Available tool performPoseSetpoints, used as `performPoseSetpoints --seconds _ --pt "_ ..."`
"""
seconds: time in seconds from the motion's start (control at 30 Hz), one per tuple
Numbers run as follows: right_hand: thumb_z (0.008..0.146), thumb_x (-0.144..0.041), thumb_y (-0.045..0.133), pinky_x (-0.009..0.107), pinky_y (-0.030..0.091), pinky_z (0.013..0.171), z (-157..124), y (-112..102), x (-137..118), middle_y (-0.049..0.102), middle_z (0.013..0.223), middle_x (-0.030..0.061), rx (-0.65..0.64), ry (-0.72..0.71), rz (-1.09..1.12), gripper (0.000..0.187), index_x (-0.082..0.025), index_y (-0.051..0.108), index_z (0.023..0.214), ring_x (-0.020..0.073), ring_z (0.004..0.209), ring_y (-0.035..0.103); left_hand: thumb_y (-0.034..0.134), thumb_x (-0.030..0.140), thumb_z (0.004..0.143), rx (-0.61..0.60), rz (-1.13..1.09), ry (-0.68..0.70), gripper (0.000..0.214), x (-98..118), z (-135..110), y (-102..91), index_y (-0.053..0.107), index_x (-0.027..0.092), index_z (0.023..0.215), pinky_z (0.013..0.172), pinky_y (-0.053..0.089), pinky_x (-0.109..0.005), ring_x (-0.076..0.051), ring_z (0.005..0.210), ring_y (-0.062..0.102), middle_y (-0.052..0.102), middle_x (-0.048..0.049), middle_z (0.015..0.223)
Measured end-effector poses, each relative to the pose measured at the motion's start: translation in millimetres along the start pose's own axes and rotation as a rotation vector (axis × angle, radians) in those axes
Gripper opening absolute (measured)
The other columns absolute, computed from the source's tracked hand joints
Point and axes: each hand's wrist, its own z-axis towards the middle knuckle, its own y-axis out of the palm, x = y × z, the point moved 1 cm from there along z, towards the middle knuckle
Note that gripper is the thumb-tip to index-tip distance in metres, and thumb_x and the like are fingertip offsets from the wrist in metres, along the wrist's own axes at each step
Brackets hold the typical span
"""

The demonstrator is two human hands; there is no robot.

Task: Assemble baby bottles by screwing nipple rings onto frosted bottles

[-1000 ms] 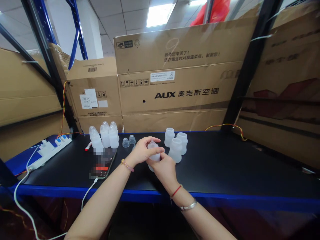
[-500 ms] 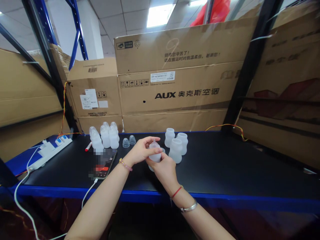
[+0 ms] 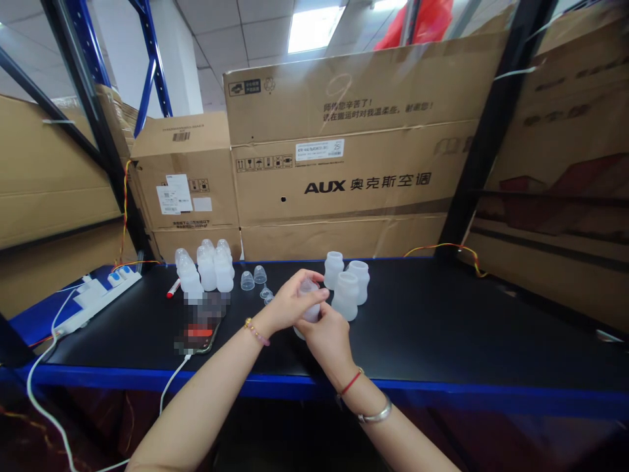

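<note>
Over the black tabletop, a small frosted baby bottle (image 3: pixel 309 312) is held in both my hands. My left hand (image 3: pixel 291 303) is closed around its upper part, thumb across the front. My right hand (image 3: pixel 328 337) grips the body lower down; the fingers behind it are hidden. Just right of my hands stand three open-topped frosted bottles (image 3: pixel 346 296). Left of my left hand lie small clear bottle nipples (image 3: pixel 266 293), partly covered by the hand. Two clear dome caps (image 3: pixel 247 281) sit behind them.
Several capped bottles (image 3: pixel 225 270) stand grouped at the back left, beside a red-tipped marker (image 3: pixel 173 288). A phone (image 3: pixel 209 331) on a white cable lies in front. A power strip (image 3: pixel 98 305) runs along the left edge. Cardboard (image 3: pixel 344 216) walls the back.
Both hands have shifted slightly right with the bottle, and my left hand has turned further over its top. The small nipples left of my hand have come into view.
</note>
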Motion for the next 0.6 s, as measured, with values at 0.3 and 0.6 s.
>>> performPoseSetpoints --seconds 0.3,0.6 --pt "0.067 -0.045 0.068 0.026 0.044 0.056 0 1 1 0.068 0.065 0.0036 0.015 0.000 0.004 0.031 -0.017 0.070 0.079 0.0193 0.061 0.062 0.076 0.034 0.072 -0.081 -0.076 0.032 0.043 -3 3 -16.3 0.062 0.015 0.107 0.085 0.047 -0.031 -0.017 0.092 0.061 0.065 -0.0076 0.103" --pt "0.067 -0.047 0.069 0.027 0.044 0.058 -4 -4 -1 0.070 0.069 0.0037 0.005 0.008 -0.031 0.032 -0.018 0.070 0.079 0.0215 0.066 0.065 0.072 0.049 0.074 0.163 -0.107 0.049 0.047 -10 6 -7.0 0.061 0.015 0.104 0.075 0.049 -0.028 -0.016 0.083 0.063 0.065 -0.0055 0.088"
